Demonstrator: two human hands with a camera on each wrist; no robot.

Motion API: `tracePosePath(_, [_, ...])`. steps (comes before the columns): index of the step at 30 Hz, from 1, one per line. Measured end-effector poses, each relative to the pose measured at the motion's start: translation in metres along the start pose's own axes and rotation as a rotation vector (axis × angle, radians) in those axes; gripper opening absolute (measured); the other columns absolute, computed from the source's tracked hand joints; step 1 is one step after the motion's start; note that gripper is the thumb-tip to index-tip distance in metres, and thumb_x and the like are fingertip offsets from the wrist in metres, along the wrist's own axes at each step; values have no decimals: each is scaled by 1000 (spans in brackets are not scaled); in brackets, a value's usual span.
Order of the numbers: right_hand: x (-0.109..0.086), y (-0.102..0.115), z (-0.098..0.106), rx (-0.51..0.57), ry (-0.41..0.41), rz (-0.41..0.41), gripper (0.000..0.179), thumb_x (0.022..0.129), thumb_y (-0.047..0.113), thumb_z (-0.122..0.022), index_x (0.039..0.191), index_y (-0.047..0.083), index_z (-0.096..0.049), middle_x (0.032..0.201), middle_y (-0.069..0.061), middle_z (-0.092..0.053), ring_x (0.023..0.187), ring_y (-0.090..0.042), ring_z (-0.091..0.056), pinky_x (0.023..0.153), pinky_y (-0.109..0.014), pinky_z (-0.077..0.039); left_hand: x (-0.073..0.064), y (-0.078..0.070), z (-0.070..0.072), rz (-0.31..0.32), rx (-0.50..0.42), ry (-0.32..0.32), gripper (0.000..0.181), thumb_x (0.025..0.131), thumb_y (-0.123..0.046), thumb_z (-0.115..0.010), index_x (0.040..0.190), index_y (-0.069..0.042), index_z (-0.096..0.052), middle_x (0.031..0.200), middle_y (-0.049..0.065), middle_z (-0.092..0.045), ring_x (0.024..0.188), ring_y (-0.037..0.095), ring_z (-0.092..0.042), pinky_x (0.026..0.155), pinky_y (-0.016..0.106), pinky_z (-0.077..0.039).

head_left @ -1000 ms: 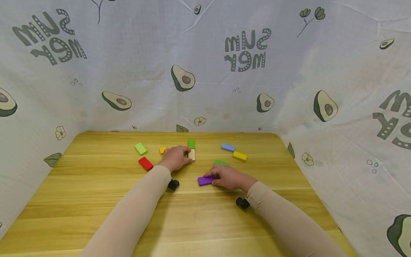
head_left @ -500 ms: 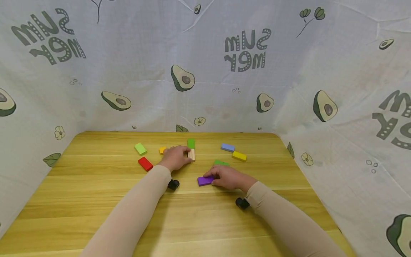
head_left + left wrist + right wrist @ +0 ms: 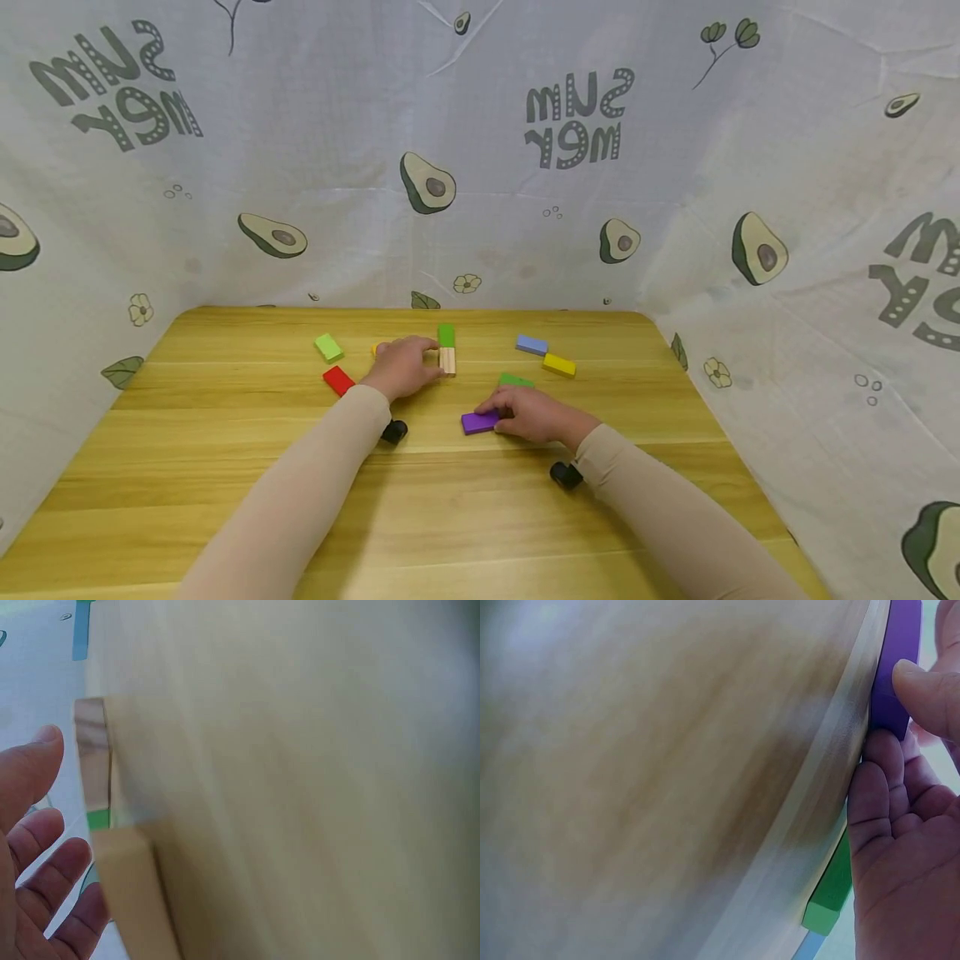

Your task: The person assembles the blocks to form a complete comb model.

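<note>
My left hand is just left of a plain wooden block, which lies flat with its far end against a dark green block. In the left wrist view the thumb and fingers are spread, with a gap between them and the wooden block. An orange block sits under that hand, mostly hidden in the head view. My right hand pinches the right end of a purple block lying on the table; the thumb is on its side in the right wrist view. A green block lies just behind that hand.
On the left of the wooden table lie a light green block and a red block. A blue block and a yellow block lie at the back right. A patterned cloth encloses the table's back and sides.
My left hand has let go of the wooden block and drawn slightly left, covering more of the orange block. The right hand and purple block have stayed in place.
</note>
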State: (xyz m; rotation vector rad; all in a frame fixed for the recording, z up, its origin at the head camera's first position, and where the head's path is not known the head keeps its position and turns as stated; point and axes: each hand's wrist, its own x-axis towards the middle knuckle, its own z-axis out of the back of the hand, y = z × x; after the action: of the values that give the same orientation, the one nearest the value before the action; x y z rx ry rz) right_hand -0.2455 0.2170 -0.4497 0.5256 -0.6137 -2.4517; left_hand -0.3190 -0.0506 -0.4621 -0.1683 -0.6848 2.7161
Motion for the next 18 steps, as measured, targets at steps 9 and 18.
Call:
tracePosePath(9, [1, -4, -1, -5, -10, 17, 35, 102, 11, -69, 135, 19, -72, 130, -1, -67, 114, -16, -61, 102, -41, -53, -34, 17, 20, 23, 107, -88, 58, 95, -51, -75, 138, -13, -67, 136, 11, -69, 127, 36, -63, 104, 59, -40])
tracePosePath(18, [2, -5, -3, -18, -19, 38, 35, 102, 11, -69, 136, 18, -72, 130, -1, -68, 113, -15, -61, 100, -39, -53, -57, 26, 22, 70, 135, -68, 61, 90, -54, -79, 130, -9, -68, 121, 12, -70, 109, 38, -64, 94, 55, -45])
